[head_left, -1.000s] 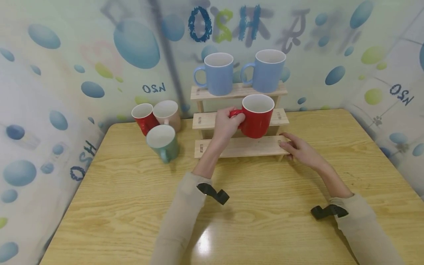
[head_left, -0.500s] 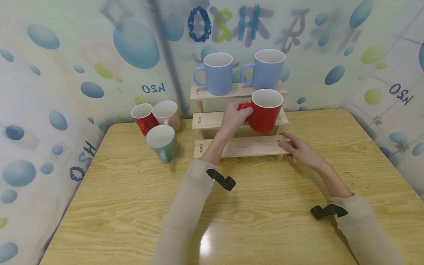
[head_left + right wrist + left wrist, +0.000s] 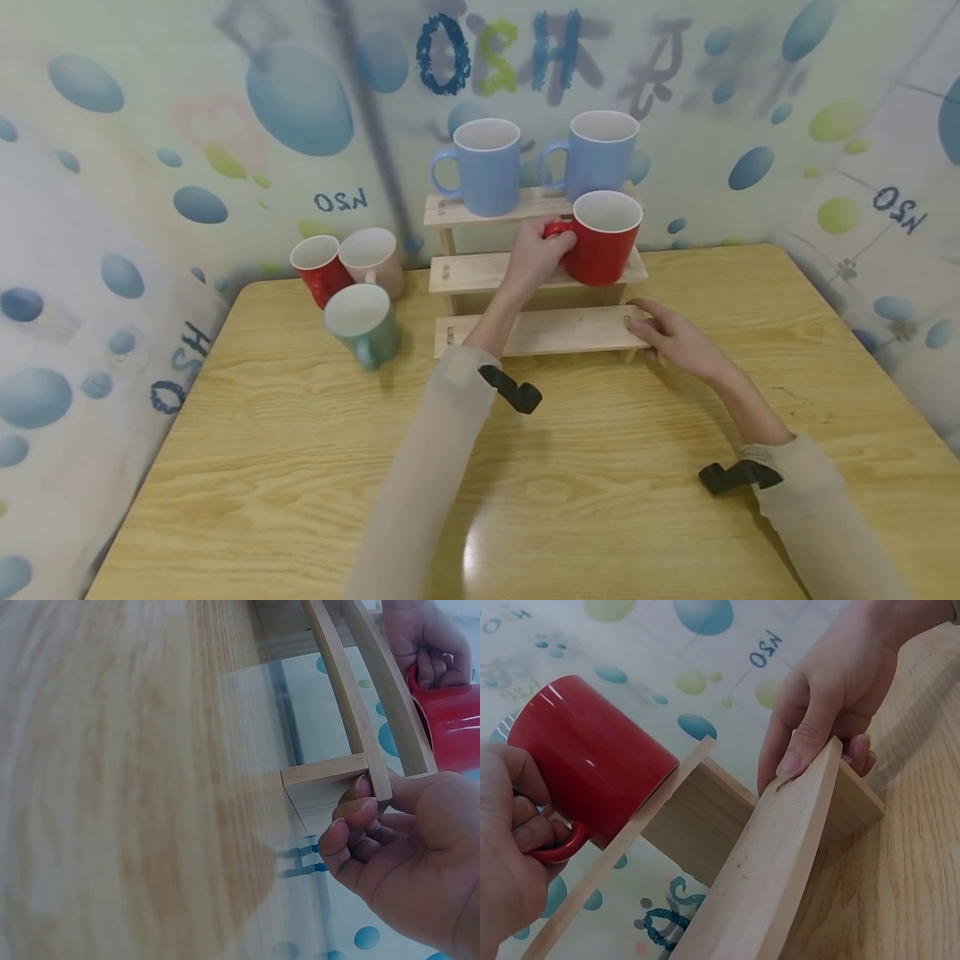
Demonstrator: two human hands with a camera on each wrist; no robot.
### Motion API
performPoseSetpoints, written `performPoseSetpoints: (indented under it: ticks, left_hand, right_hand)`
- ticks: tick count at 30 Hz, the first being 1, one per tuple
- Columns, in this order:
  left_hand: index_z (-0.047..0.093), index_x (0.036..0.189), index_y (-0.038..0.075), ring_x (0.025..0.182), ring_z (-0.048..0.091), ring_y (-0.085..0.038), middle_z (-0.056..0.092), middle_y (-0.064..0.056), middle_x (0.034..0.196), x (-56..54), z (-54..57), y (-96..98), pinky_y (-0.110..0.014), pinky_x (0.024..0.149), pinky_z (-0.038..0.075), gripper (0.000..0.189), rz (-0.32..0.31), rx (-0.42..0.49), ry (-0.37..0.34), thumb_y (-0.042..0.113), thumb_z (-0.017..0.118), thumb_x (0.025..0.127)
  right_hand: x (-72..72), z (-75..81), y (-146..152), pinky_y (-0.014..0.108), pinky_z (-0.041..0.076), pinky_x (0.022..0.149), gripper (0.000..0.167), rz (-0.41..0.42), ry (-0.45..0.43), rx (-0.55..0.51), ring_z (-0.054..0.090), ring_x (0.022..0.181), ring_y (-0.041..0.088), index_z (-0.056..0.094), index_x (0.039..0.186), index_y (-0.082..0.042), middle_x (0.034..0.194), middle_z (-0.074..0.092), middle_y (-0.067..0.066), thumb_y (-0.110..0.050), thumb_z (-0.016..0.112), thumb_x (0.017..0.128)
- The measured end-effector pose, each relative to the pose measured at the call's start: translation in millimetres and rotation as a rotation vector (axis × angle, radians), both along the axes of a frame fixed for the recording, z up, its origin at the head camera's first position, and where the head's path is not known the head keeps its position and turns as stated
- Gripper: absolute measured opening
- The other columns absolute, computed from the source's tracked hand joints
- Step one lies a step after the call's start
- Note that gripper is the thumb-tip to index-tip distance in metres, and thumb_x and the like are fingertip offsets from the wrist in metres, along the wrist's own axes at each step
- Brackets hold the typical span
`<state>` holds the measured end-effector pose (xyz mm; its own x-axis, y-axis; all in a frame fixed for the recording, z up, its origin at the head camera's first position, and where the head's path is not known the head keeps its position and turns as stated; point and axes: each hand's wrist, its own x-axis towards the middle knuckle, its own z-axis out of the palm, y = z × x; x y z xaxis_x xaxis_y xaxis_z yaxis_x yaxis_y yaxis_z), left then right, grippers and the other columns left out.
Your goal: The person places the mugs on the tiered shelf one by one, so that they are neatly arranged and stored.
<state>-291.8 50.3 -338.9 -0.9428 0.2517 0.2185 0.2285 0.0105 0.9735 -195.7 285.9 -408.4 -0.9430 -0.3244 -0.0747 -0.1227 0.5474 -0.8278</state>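
My left hand (image 3: 534, 257) grips the handle of a red mug (image 3: 603, 242), which stands upright at the right part of the middle step of a three-step wooden rack (image 3: 547, 332). In the left wrist view the base of the red mug (image 3: 592, 757) meets that shelf board. With thumb on top and fingers beneath, my right hand (image 3: 678, 340) pinches the right end of the lowest step; the right wrist view shows the fingers of the right hand (image 3: 409, 840) curled under the board. Two light blue mugs (image 3: 489, 171) stand on the top step, handles pointing left.
Left of the rack, a second red mug (image 3: 321, 271), a pale pink mug (image 3: 375, 260) and a green mug (image 3: 363, 323) are grouped on the wooden table (image 3: 600, 483). A patterned wall (image 3: 420, 50) rises right behind the rack.
My left hand has carried the red mug back and to the right, from in front of the rack to the middle step. The right hand keeps its hold on the lowest step.
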Motion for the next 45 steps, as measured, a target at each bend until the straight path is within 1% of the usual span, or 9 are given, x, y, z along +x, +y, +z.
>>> performPoseSetpoints:
  ticks: [5, 12, 18, 20, 23, 27, 32, 37, 45]
  left_hand:
    - [0.049, 0.069, 0.005, 0.060, 0.047, -0.016, 0.048, -0.004, 0.061, -5.1, -1.2, 1.2, -0.026, 0.055, 0.044, 0.025, -0.007, 0.028, 0.017, 0.001, 0.060, 0.092]
    - [0.052, 0.074, 0.005, 0.065, 0.052, -0.017, 0.055, -0.005, 0.065, -3.6, -0.8, 0.8, -0.025, 0.059, 0.048, 0.022, 0.008, -0.012, 0.026, 0.003, 0.064, 0.093]
    - [0.052, 0.078, 0.005, 0.069, 0.050, -0.017, 0.050, -0.006, 0.068, -1.7, -0.6, -2.0, -0.024, 0.060, 0.045, 0.018, 0.005, -0.046, 0.076, 0.001, 0.063, 0.092]
    - [0.052, 0.081, 0.004, 0.072, 0.049, -0.017, 0.049, -0.007, 0.072, -1.1, -1.2, -3.5, -0.024, 0.061, 0.044, 0.015, -0.003, -0.045, 0.097, 0.000, 0.062, 0.092]
    - [0.052, 0.090, 0.004, 0.080, 0.052, -0.016, 0.053, -0.007, 0.083, 0.3, -2.9, -6.3, -0.024, 0.068, 0.049, 0.010, -0.006, -0.027, 0.112, 0.000, 0.061, 0.091]
    - [0.052, 0.102, 0.001, 0.091, 0.055, -0.018, 0.057, -0.011, 0.097, 2.3, -5.1, -11.1, -0.025, 0.079, 0.052, 0.014, -0.003, -0.001, 0.130, -0.002, 0.059, 0.091]
    - [0.055, 0.114, -0.003, 0.100, 0.057, -0.021, 0.061, -0.016, 0.107, 7.1, -4.2, -19.6, -0.024, 0.087, 0.050, 0.023, -0.005, -0.027, 0.170, -0.003, 0.059, 0.092]
    - [0.056, 0.125, -0.002, 0.105, 0.059, -0.023, 0.063, -0.017, 0.115, 12.2, -3.9, -32.1, -0.023, 0.087, 0.047, 0.033, 0.005, -0.061, 0.177, -0.001, 0.058, 0.092]
    - [0.054, 0.130, -0.004, 0.108, 0.059, -0.028, 0.060, -0.024, 0.125, 18.4, -8.2, -60.1, -0.026, 0.091, 0.046, 0.038, 0.046, -0.058, 0.225, -0.003, 0.058, 0.092]
  right_hand:
    - [-1.2, -0.1, -1, 0.030, 0.044, 0.062, 0.060, -0.001, 0.004, 0.002, 0.052, 0.067, 0.019, 0.023, 0.154, 0.008, 0.077, 0.051, 0.009, -0.022, 0.047, 0.108]
    - [-0.1, 0.7, -2, 0.030, 0.044, 0.062, 0.059, -0.002, 0.010, -0.007, 0.052, 0.067, 0.019, 0.023, 0.153, 0.009, 0.076, 0.051, 0.009, -0.020, 0.047, 0.108]
    - [0.7, 0.3, -1, 0.030, 0.044, 0.062, 0.060, -0.003, 0.013, -0.005, 0.052, 0.066, 0.020, 0.023, 0.154, 0.009, 0.075, 0.051, 0.008, -0.021, 0.047, 0.108]
    - [0.7, 0.1, -1, 0.030, 0.045, 0.062, 0.059, 0.000, 0.017, -0.011, 0.052, 0.066, 0.020, 0.023, 0.154, 0.009, 0.075, 0.050, 0.008, -0.020, 0.046, 0.108]
    - [1.3, 0.8, -1, 0.030, 0.045, 0.062, 0.058, 0.003, 0.019, -0.011, 0.052, 0.065, 0.020, 0.023, 0.153, 0.009, 0.075, 0.050, 0.008, -0.020, 0.046, 0.108]
    - [1.7, 0.6, -2, 0.031, 0.044, 0.062, 0.058, 0.007, 0.019, -0.006, 0.052, 0.065, 0.021, 0.023, 0.153, 0.009, 0.074, 0.051, 0.008, -0.020, 0.046, 0.108]
    - [2.2, 0.0, -2, 0.030, 0.044, 0.062, 0.058, 0.011, 0.025, -0.017, 0.052, 0.064, 0.020, 0.023, 0.153, 0.010, 0.074, 0.051, 0.008, -0.019, 0.046, 0.108]
    - [2.1, -0.5, -2, 0.030, 0.044, 0.061, 0.058, 0.014, 0.030, -0.032, 0.051, 0.064, 0.019, 0.022, 0.153, 0.010, 0.073, 0.051, 0.010, -0.019, 0.046, 0.108]
    - [1.0, -1.2, -1, 0.029, 0.044, 0.061, 0.058, 0.008, 0.029, -0.013, 0.052, 0.065, 0.021, 0.022, 0.153, 0.010, 0.074, 0.051, 0.010, -0.019, 0.046, 0.108]
